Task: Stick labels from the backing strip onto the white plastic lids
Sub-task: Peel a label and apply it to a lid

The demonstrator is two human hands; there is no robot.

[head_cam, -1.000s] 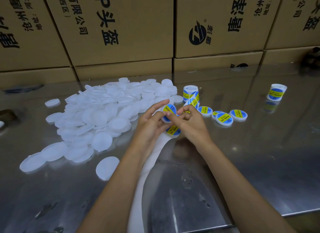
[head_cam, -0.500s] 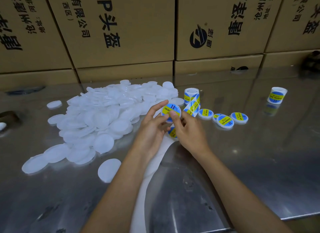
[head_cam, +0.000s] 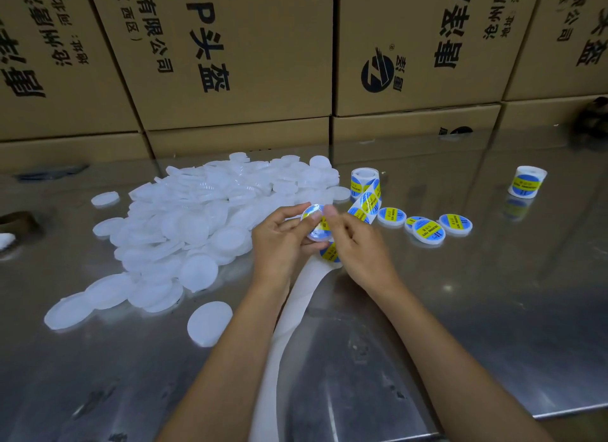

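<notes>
Since half-second-ago frame, lid [head_cam: 316,224] tipped flatter, label face now blurred; right thumb moved onto it. Left hand [head_cam: 282,241] grips lid by rim, fingers curled around; right hand [head_cam: 357,249] pinches it, thumb pressing label on top. Backing strip [head_cam: 297,297] trails beneath hands toward viewer, running up to label roll [head_cam: 364,182]. Unlabelled lid pile [head_cam: 197,218] left; labelled lids [head_cam: 427,227] right. Second roll [head_cam: 527,185] far right on steel table [head_cam: 493,310]. Cartons [head_cam: 230,56] behind.

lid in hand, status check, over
Left hand grips lid; right hand presses label onto it. Label strip trails from roll. Nothing in the way.
</notes>
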